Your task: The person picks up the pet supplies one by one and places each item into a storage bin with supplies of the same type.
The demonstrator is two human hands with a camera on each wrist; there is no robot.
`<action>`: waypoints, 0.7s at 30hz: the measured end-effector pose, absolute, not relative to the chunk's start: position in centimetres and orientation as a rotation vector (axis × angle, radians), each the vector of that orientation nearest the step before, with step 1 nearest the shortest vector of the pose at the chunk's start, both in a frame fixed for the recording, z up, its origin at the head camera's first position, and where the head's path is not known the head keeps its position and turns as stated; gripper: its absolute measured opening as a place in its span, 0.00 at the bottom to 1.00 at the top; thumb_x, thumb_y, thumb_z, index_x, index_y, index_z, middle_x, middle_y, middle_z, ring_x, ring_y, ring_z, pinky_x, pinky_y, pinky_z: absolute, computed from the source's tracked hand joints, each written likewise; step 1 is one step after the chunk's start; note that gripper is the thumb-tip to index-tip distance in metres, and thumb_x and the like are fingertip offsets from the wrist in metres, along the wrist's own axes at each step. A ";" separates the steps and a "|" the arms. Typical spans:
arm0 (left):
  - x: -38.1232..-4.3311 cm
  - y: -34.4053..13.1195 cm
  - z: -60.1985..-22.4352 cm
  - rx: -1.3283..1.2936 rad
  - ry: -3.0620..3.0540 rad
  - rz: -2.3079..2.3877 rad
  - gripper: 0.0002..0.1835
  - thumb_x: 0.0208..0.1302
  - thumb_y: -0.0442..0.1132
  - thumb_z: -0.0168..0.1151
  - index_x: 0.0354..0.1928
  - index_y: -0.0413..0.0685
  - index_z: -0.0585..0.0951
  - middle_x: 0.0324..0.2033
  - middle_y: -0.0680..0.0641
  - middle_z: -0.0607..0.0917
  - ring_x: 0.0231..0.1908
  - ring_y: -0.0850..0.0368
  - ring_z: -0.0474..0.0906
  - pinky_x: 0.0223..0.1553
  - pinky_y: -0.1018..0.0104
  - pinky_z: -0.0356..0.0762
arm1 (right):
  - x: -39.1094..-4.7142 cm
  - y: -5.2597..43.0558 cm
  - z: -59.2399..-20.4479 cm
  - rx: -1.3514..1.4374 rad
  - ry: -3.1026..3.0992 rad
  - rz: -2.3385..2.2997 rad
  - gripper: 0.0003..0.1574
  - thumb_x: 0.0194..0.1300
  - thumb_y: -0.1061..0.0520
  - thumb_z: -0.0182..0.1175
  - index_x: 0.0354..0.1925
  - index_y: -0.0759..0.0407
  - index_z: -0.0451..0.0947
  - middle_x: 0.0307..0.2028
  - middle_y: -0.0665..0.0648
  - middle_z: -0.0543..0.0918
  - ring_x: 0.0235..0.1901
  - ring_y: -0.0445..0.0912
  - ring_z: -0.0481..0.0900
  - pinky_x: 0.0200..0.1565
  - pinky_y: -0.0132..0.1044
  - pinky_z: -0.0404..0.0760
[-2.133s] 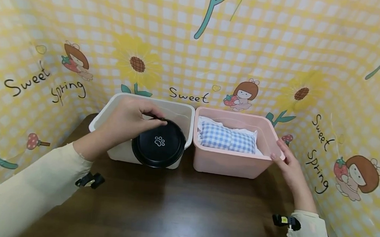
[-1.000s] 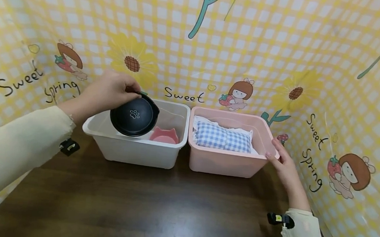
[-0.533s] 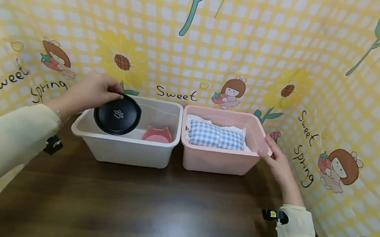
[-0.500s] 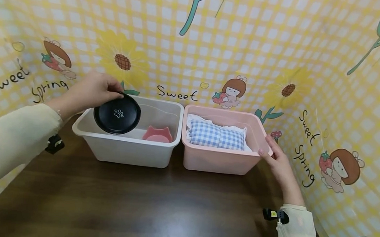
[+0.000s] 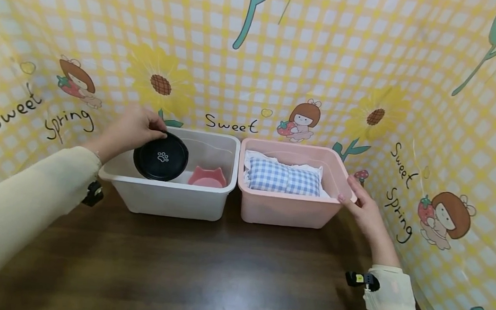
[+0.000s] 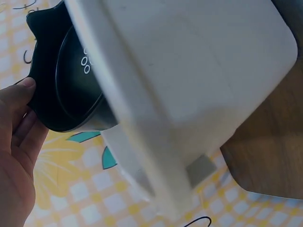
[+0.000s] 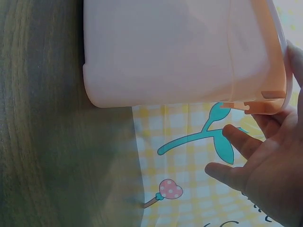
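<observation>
My left hand [image 5: 131, 130] pinches the upper rim of a black cat-eared pet bowl [image 5: 160, 158] with a white paw print. The bowl is tilted up, its inside facing the head camera, within the mouth of the white storage bin [image 5: 172, 200]. Beside it in that bin sits a pink cat-eared bowl [image 5: 208, 177]. In the left wrist view, the bin's wall covers part of the black bowl [image 6: 52, 90]. At the far right, my right hand [image 5: 366, 212] holds the rim corner of the pink storage bin [image 5: 287, 212], some fingers spread free in the right wrist view.
A blue-and-white checked cushion [image 5: 282, 177] with a white frill lies in the pink bin. Both bins stand side by side on a dark wooden table [image 5: 207, 266]. A yellow checked cloth [image 5: 220, 53] with printed figures walls in the back and sides.
The black bowl has gone from before the white bin's front to inside its mouth, most recently lower and slightly right. The pink bowl has come into sight. My right hand keeps its hold.
</observation>
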State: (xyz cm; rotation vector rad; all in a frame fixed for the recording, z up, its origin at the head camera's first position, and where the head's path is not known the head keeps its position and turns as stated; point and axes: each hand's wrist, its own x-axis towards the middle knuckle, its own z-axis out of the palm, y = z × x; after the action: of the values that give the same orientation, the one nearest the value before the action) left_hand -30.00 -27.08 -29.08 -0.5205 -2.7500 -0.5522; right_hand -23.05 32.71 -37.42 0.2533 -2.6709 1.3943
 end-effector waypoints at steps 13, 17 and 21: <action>-31.1 -27.9 -32.2 -0.571 -2.920 -0.388 0.02 0.60 0.39 0.68 0.32 0.50 0.86 0.29 0.52 0.86 0.26 0.60 0.76 0.29 0.63 0.75 | -23.1 32.4 -37.4 0.263 -2.685 1.393 0.43 0.68 0.48 0.59 0.73 0.57 0.54 0.75 0.59 0.51 0.74 0.57 0.48 0.65 0.25 0.59; -31.6 -28.1 -32.9 -0.587 -2.944 -0.403 0.02 0.59 0.38 0.67 0.30 0.49 0.86 0.26 0.53 0.85 0.25 0.59 0.76 0.29 0.63 0.74 | -22.8 32.3 -37.0 0.251 -2.697 1.387 0.43 0.68 0.48 0.59 0.73 0.57 0.53 0.75 0.59 0.51 0.74 0.57 0.47 0.69 0.42 0.58; -32.3 -28.3 -33.3 -0.607 -2.941 -0.395 0.02 0.58 0.36 0.68 0.29 0.47 0.85 0.26 0.52 0.85 0.26 0.59 0.77 0.30 0.61 0.76 | -22.8 32.3 -36.8 0.249 -2.702 1.372 0.43 0.68 0.47 0.59 0.73 0.58 0.53 0.75 0.60 0.50 0.74 0.59 0.46 0.67 0.57 0.55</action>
State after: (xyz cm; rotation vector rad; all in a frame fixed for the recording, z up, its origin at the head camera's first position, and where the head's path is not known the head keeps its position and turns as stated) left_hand -32.29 -28.30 -33.26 -0.6066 -2.9415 -0.3950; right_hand -22.82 32.34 -36.81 0.2493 -2.7017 1.3720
